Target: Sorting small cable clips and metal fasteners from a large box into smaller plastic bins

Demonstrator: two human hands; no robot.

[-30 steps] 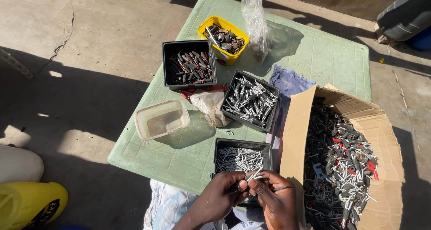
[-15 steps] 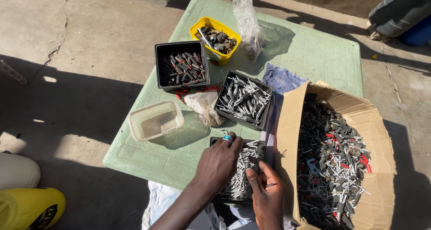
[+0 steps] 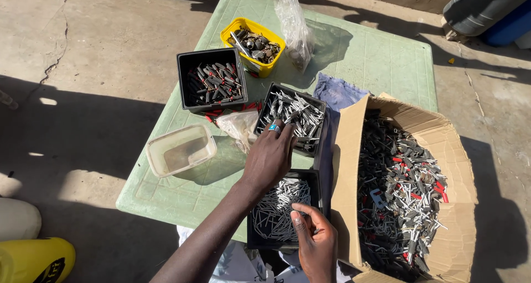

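Note:
My left hand (image 3: 271, 157), with a ring on one finger, reaches forward. Its fingers lie stretched over the near rim of a black tray of silver metal pieces (image 3: 296, 113), and I see nothing in them. My right hand (image 3: 314, 240) stays close to me at the right edge of a nearer black tray of thin silver pins (image 3: 276, 208). Its thumb points into that tray and its fingers are curled, hiding whatever may be in them. Both trays stand on a green plastic table (image 3: 376, 56).
A cardboard box (image 3: 345, 150) full of grey and red metal parts stands at the right. Also on the table are a black tray of dark parts (image 3: 213, 81), a yellow tub (image 3: 251, 42), an empty clear tub (image 3: 180, 150), clear plastic bags (image 3: 293, 23) and a blue cloth (image 3: 337, 95). Below lies a concrete floor.
My left hand has moved forward from the near tray to the middle tray of silver pieces. My right hand has stayed by the near tray. The view has shifted slightly.

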